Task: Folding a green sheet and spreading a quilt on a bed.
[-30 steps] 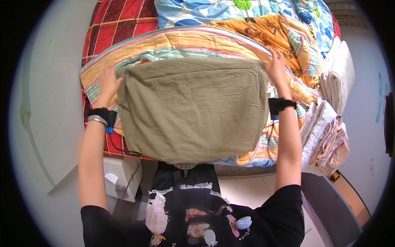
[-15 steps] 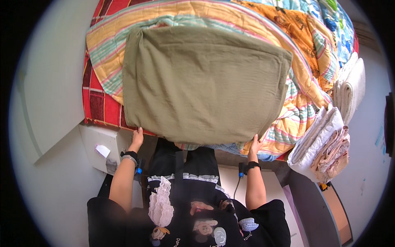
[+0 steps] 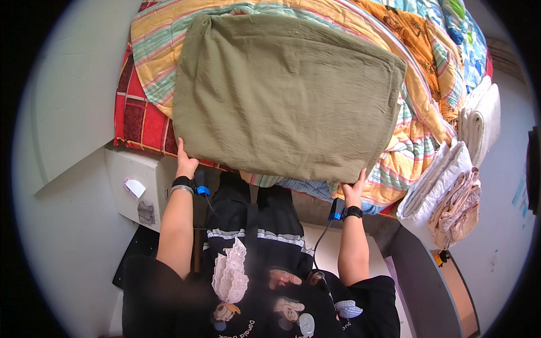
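An olive-green folded cloth lies spread flat over a striped, multicoloured quilt on a bed. My left hand grips the cloth's near left corner, fingers tucked under the edge. My right hand holds the near right corner the same way. Both wrists wear black bands with small blue devices and a thin cable.
A red checked bedsheet shows at the bed's left edge. A white side cabinet stands below it. Folded white and beige linens are stacked on a surface at the right, with rolled towels behind. A pale wall runs along the left.
My hands went from the cloth's far corners to its near corners. The cloth now lies flatter and fills more of the view.
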`<state>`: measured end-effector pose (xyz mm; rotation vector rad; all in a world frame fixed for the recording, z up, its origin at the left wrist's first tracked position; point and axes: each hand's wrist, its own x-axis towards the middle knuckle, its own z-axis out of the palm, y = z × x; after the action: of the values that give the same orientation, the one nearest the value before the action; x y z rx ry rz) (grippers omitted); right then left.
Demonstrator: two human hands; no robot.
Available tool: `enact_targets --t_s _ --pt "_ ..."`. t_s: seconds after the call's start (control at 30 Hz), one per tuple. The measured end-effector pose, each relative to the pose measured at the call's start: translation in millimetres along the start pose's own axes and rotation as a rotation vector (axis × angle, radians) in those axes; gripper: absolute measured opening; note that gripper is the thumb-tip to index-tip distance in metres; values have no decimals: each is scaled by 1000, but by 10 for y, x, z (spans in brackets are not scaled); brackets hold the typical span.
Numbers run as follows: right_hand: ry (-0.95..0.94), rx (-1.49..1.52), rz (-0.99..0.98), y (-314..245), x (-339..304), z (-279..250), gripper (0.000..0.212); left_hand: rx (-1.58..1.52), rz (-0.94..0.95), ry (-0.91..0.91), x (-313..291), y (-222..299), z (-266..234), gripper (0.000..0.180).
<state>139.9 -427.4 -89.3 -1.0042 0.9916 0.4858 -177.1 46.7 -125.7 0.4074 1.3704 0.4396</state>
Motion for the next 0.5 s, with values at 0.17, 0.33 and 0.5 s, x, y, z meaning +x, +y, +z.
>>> enact_targets --t_s 0.17,0.33,0.5 --pt "-50 -26 65 -381 -125 243 37 -120 -35 -28 -415 853 952 53" --pt "-287 12 -163 -1326 -722 1435 39 -46 156 -271 -749 1757 1738 50" --pt "-591 151 -352 -2141 -1420 1920 39 -69 277 -427 -1607 2322 2090 48"
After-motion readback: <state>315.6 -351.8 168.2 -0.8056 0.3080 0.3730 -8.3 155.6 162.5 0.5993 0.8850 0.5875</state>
